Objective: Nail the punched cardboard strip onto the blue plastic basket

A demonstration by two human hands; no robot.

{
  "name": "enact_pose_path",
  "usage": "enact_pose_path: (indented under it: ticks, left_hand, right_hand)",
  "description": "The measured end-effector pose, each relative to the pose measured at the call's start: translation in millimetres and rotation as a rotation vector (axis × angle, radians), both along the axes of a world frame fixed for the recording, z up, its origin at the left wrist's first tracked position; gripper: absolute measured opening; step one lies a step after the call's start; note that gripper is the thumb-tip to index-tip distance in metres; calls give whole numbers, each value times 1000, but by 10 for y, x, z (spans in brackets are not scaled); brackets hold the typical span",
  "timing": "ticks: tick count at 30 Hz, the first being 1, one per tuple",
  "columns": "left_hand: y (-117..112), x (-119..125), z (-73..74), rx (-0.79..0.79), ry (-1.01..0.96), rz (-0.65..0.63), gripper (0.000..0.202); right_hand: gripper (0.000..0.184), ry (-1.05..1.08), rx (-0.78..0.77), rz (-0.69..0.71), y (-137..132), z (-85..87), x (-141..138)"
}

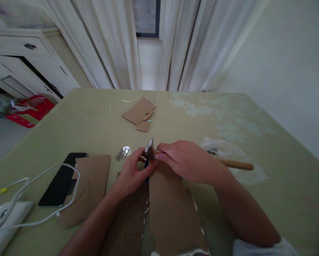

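- Hammer sits low over the middle of the worktop, its head at the top edge of a cardboard strip
- Right hand: grip clamped round the handle, close to the head
- Left hand: grip pinched together just under the head; what it pinches I cannot tell
- Nails just left, phone farther left, plastic bag under the handle's end

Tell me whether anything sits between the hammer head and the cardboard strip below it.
Yes: fingertips of the left hand sit right under the hammer head, at the far end of the cardboard strip. What they pinch is hidden.
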State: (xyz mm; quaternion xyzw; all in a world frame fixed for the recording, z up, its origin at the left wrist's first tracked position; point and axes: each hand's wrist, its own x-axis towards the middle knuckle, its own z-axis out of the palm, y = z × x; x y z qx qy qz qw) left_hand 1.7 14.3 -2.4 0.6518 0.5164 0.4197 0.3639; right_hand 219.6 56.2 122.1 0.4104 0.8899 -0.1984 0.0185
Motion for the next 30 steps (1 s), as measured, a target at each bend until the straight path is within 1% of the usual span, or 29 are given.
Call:
enact_pose_path:
  ticks: [3,6,10,13,19,23,26,28,30]
  left_hand:
    - [6,-3,-1,-8,13,16,25]
    - [12,-7,-5,-27,6,-16,24]
    - [18,-8,-2,-28,-4,-15,22]
    - [20,-10,-4,-26,2,-11,22]
    - [29,-18,-42,-37,-16,-17,22]
    - [30,-13,-22,-59,-36,-2,26]
    - [29,-22,-3,-56,-71,48,28]
    - [32,-37,-8,-72,-129,77,26]
    - [38,-54,-23,-120,-191,95,25]
  right_hand:
    - [33,37,12,-17,6,20,40]
    - [34,27,-7,-23,19,10,57]
    - [33,8,5,0,21,-25,29]
    - [35,26,12,-16,6,-41,-4]
    - [36,-8,47,-4,6,-82,-32]
    - [34,-6,35,-10,23,-22,36]
    - [29,144,51,-88,2,103,158]
    - [29,326,89,-184,-19,191,233]
    - [28,560,157,-306,-17,252,271]
